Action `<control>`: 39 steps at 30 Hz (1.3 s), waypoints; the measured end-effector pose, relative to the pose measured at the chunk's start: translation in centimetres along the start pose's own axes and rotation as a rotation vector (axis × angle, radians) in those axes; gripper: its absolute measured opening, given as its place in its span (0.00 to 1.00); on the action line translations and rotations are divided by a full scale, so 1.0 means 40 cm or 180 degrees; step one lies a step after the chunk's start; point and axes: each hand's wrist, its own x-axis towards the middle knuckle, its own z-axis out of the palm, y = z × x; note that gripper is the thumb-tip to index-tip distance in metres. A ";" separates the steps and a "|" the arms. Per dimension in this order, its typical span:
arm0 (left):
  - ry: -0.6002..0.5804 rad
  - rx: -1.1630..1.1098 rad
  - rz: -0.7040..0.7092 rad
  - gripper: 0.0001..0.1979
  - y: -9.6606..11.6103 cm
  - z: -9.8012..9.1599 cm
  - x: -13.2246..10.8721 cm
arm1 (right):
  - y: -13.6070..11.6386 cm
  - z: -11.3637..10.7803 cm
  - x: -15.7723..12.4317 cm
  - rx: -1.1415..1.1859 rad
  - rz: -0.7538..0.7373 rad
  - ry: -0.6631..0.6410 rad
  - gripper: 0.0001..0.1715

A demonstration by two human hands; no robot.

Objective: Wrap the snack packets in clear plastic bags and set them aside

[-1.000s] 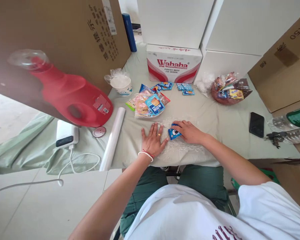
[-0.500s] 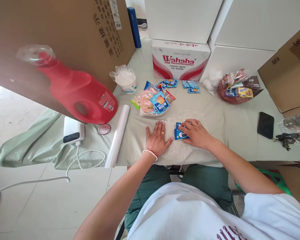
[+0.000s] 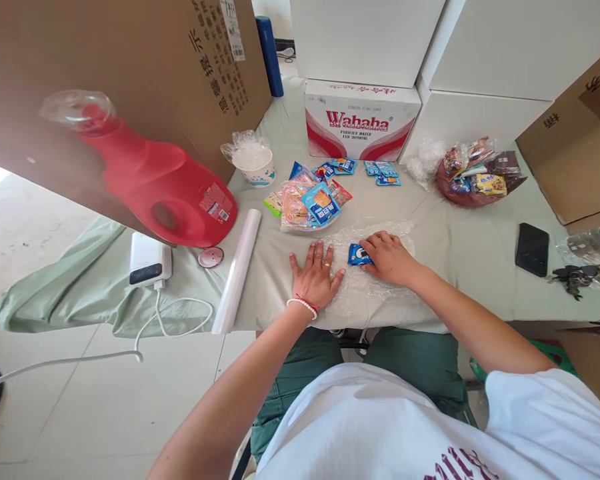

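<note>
My left hand (image 3: 313,275) lies flat with its fingers spread, at the left edge of a thin sheet of clear plastic film (image 3: 350,293). On that film is a small blue snack packet (image 3: 359,255), partly under my right hand (image 3: 389,257). The fingers of my right hand curl over the packet's right end and grip it. Whether more packets lie beneath is hidden. Just beyond my left hand sits a pile of snack packets (image 3: 320,203). Further back are more small blue packets (image 3: 386,173).
To the left stand a red jug (image 3: 165,180), a paper cup (image 3: 255,165), a film roll (image 3: 237,270) and a power bank (image 3: 150,260) with a cable. A Wahaha carton (image 3: 363,123) is behind. On the right are a snack bowl (image 3: 473,195), a phone (image 3: 532,250) and keys (image 3: 574,280).
My right hand has moved slightly away from me. The two offset blue packets under it now show as one, drawn together or overlapped. My left hand stays in place.
</note>
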 end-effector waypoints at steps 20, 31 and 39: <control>-0.0176 -0.0606 -0.0062 0.28 -0.052 -0.058 -0.011 | 0.020 0.047 -0.180 0.0977 -0.0442 0.0846 0.36; -0.0975 -0.0361 0.1161 0.43 -0.177 -0.124 -0.029 | -0.015 0.096 -0.275 0.1167 -0.0437 0.1107 0.16; -0.0759 -0.0719 0.1618 0.19 -0.155 -0.099 -0.048 | 0.065 -0.015 -0.192 0.1360 -0.0180 0.0572 0.22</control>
